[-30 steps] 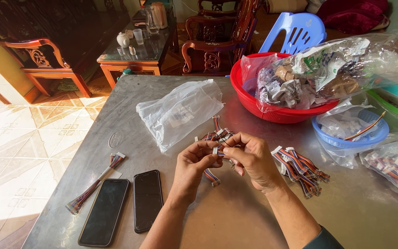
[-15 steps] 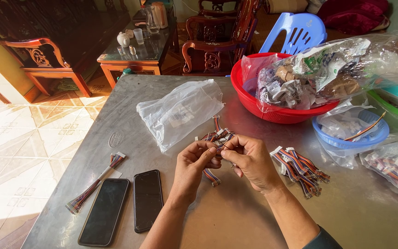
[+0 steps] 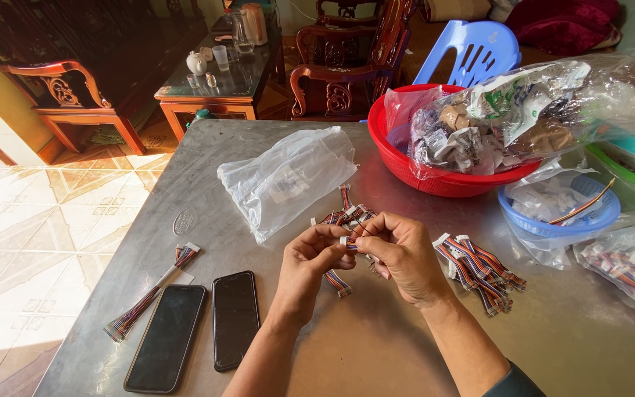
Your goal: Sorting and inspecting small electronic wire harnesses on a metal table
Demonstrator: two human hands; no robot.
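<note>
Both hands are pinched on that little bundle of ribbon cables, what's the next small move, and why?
Probably tease one cable free: the left hand and right hand pinch the tangled ribbon cables at their white connectors, ends splaying out above the fingers. Then lay it with the sorted pile beside the right hand.

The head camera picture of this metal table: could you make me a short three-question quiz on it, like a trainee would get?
1. True or false: both hands grip the same small bunch of striped ribbon cables.
2. How many phones lie on the table?
3. Which container holds the big bag of mixed packets: A the red basin, B the blue basket, C the clear empty bag?

Key
1. True: the left hand and the right hand meet on the cable bunch.
2. Two, side by side: one phone, the other phone, on the metal table.
3. A, the red basin, not the blue basket.
</note>
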